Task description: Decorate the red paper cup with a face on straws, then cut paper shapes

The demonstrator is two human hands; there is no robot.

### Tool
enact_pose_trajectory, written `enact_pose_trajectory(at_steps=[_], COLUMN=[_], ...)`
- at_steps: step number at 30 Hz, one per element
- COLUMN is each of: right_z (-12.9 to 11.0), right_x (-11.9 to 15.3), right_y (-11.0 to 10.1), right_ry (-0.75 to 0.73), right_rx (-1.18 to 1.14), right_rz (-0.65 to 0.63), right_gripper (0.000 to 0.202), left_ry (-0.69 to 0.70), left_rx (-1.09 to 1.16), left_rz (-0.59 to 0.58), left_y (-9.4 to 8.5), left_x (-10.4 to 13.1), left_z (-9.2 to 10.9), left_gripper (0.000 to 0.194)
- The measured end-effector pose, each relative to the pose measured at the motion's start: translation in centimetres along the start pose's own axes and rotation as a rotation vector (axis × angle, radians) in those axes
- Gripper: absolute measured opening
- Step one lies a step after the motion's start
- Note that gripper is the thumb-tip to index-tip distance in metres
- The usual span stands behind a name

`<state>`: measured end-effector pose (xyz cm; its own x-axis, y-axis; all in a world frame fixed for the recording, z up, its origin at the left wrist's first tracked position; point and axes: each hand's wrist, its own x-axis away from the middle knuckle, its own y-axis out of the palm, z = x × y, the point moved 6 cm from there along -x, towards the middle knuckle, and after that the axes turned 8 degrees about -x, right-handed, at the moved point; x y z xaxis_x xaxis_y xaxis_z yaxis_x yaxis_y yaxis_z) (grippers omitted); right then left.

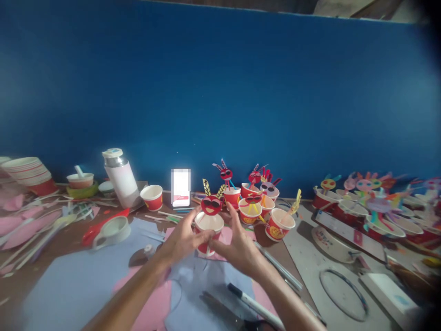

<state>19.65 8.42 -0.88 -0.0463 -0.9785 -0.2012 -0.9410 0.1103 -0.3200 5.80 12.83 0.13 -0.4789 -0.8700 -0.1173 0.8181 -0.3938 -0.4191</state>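
Observation:
A red-and-white paper cup [203, 247] stands upright between my hands. A red paper face [211, 207] with dark glasses and yellow leaf-patterned antennae rises at its rim. My left hand [186, 236] is closed round the cup's left side, its thumb across the front. On the other side my right hand [239, 246] has its fingers spread apart from the cup; its thumb is close to the cup's front, and I cannot tell whether it touches. Pink paper [225, 234] lies under and behind the cup. Right behind are several similar cups with paper figures, such as a red-faced one [250, 214].
A white bottle [122, 181], a plain cup [151, 197] and a lit phone [181, 191] stand along the blue wall. Scissors [234, 315] and a black-capped marker [253, 303] lie in front. Stacked cups [31, 174] are at left, more decorated cups [351, 207] at right.

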Motion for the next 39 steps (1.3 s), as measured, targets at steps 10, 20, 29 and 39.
enact_pose_trajectory(at_steps=[10,20,29,39], right_z=[3.7,5.7,5.8,5.7], right_x=[2.0,2.7,1.9,2.3], right_y=[-6.3,-6.3,-4.9,-4.9], right_ry=[0.149,0.162,0.169,0.109], right_rx=[-0.264,-0.344,-0.2,-0.194], right_rz=[0.055,0.006,-0.022,-0.03], right_gripper=[0.074,0.064,0.062,0.05], left_ry=[0.024,0.009,-0.176,-0.204], left_rx=[0.139,0.188,0.431,0.479], left_rz=[-0.07,-0.04,-0.072,-0.058], left_y=[2.0,2.8,2.2,2.2], left_x=[-3.6,-3.8,-3.6,-2.9], left_z=[-2.3,-4.4,-3.4,-2.1], left_gripper=[0.066,0.065,0.047,0.052])
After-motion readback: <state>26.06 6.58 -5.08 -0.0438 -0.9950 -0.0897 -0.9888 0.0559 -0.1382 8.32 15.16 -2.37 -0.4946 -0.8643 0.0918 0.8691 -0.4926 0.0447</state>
